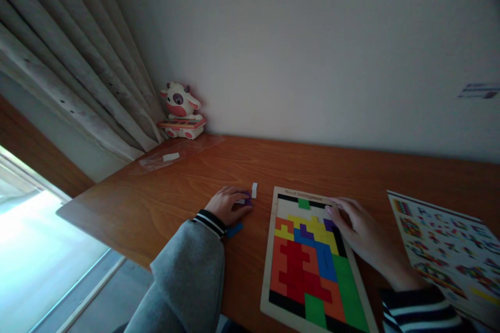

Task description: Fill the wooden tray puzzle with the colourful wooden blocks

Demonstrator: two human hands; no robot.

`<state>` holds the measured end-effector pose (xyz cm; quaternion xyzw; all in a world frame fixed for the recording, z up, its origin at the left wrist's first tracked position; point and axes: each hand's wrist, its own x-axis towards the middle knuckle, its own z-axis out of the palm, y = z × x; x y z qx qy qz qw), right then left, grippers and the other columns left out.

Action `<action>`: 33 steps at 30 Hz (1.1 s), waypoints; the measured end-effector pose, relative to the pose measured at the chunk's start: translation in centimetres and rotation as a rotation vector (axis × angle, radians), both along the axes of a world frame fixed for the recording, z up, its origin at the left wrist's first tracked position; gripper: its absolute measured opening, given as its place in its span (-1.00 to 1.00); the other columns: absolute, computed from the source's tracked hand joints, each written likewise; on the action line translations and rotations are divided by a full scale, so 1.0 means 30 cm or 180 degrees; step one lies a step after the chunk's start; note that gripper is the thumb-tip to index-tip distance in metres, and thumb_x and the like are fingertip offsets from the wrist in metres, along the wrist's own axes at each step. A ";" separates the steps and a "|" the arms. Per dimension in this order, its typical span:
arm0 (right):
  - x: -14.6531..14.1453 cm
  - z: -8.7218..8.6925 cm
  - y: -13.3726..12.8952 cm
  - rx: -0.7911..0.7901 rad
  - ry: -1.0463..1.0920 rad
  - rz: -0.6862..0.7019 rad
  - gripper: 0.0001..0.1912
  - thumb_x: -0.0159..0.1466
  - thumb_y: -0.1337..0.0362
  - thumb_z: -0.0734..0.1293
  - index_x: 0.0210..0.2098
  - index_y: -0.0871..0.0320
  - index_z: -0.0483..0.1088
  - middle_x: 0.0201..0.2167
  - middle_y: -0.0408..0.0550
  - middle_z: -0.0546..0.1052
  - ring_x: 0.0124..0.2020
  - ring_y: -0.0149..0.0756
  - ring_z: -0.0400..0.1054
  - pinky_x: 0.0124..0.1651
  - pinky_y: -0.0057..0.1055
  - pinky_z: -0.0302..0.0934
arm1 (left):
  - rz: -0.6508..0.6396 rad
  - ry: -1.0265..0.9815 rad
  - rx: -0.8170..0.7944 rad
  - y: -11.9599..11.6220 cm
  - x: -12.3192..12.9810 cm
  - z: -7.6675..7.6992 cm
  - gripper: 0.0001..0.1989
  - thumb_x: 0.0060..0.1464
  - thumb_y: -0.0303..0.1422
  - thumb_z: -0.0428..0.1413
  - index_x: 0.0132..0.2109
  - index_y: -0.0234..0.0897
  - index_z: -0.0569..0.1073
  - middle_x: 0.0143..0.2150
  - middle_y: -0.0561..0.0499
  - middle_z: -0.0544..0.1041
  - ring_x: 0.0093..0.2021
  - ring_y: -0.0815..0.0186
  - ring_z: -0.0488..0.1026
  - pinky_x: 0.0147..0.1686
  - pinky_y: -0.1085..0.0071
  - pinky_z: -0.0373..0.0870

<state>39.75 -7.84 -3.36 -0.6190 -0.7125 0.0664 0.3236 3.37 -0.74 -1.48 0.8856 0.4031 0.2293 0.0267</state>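
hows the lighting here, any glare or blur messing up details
Head view: washed-out glare at lower left, while the wall looks dim; head view: the upper right corner darkens; head view: fine print on the sheet and lettering on the puzzle board are too soft to read.

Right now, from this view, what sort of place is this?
Probably a room in a home: a cow-shaped toy keyboard sits on a wooden desk, a wooden block-puzzle tray lies on it too, and a long curtain hangs at the left.
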 end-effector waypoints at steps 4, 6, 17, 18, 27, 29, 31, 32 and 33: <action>-0.005 0.005 -0.001 -0.0014 -0.0023 -0.0070 -0.56 0.36 -0.05 0.11 -0.03 0.11 0.38 -0.03 0.09 0.48 0.01 -0.07 0.39 0.09 -0.08 0.29 | -0.0004 -0.0077 0.0125 -0.001 0.003 -0.003 -0.76 0.17 -0.18 0.15 -0.14 -0.19 0.59 0.01 -0.05 0.56 -0.02 0.15 0.49 0.04 0.15 0.42; -0.007 0.007 -0.002 -0.0024 -0.0015 -0.0051 -0.55 0.36 -0.05 0.11 -0.03 0.11 0.38 -0.04 0.09 0.48 0.02 -0.08 0.38 0.10 -0.09 0.28 | -0.0027 -0.0109 0.0174 -0.001 0.006 -0.004 -0.79 0.18 -0.21 0.14 -0.18 -0.19 0.60 -0.01 -0.06 0.56 -0.03 0.16 0.49 0.03 0.16 0.42; -0.017 0.013 -0.007 -0.0090 0.0028 0.0008 -0.56 0.36 -0.05 0.11 -0.03 0.10 0.38 -0.03 0.08 0.47 0.03 -0.08 0.37 0.12 -0.07 0.25 | -0.0275 -0.0167 0.0485 -0.008 0.021 0.006 -0.83 0.19 -0.34 0.10 -0.21 -0.24 0.60 -0.08 -0.08 0.58 -0.08 0.17 0.46 -0.03 0.19 0.44; -0.018 0.012 -0.007 -0.0076 0.0023 0.0008 -0.57 0.36 -0.05 0.12 -0.03 0.10 0.38 -0.04 0.07 0.48 0.02 -0.08 0.37 0.11 -0.08 0.26 | -0.0298 -0.0191 0.0495 -0.006 0.022 0.005 -0.82 0.19 -0.36 0.09 -0.21 -0.24 0.59 -0.09 -0.07 0.58 -0.09 0.18 0.47 -0.03 0.20 0.44; -0.018 0.007 -0.004 -0.0042 0.0155 -0.0118 -0.56 0.36 -0.03 0.12 -0.08 0.14 0.42 -0.07 0.12 0.48 0.00 -0.07 0.38 0.09 -0.08 0.27 | -0.0316 -0.0326 0.0472 0.017 0.044 -0.017 -0.85 0.16 -0.44 0.10 -0.23 -0.23 0.59 -0.14 -0.08 0.59 -0.16 0.23 0.50 -0.08 0.24 0.46; -0.018 0.004 -0.007 -0.0029 0.0226 -0.0171 -0.57 0.35 -0.03 0.13 -0.10 0.15 0.43 -0.07 0.13 0.48 0.00 -0.06 0.39 0.09 -0.08 0.27 | -0.0279 -0.0325 0.0343 0.018 0.061 -0.024 -0.83 0.15 -0.45 0.09 -0.22 -0.24 0.59 -0.13 -0.08 0.59 -0.16 0.23 0.51 -0.07 0.24 0.47; -0.017 -0.001 -0.015 0.0002 0.0273 -0.0204 -0.58 0.35 -0.01 0.14 -0.11 0.15 0.43 -0.08 0.13 0.48 -0.01 -0.07 0.38 0.09 -0.08 0.26 | -0.0262 -0.0288 0.0176 0.017 0.080 -0.030 -0.81 0.14 -0.48 0.08 -0.21 -0.24 0.60 -0.12 -0.08 0.58 -0.14 0.24 0.51 -0.06 0.27 0.47; -0.017 -0.003 -0.021 0.0023 0.0292 -0.0213 -0.59 0.35 0.00 0.14 -0.11 0.16 0.42 -0.09 0.13 0.48 -0.02 -0.08 0.38 0.09 -0.08 0.25 | -0.0260 -0.0262 0.0100 0.015 0.088 -0.032 -0.80 0.13 -0.49 0.08 -0.20 -0.24 0.60 -0.11 -0.07 0.58 -0.13 0.25 0.52 -0.05 0.30 0.48; -0.017 -0.005 -0.028 0.0054 0.0309 -0.0208 -0.60 0.35 0.01 0.14 -0.12 0.16 0.42 -0.09 0.13 0.47 -0.02 -0.09 0.38 0.10 -0.09 0.25 | -0.0253 -0.0240 0.0041 0.014 0.096 -0.034 -0.79 0.12 -0.50 0.08 -0.19 -0.23 0.60 -0.11 -0.05 0.58 -0.12 0.26 0.52 -0.05 0.32 0.48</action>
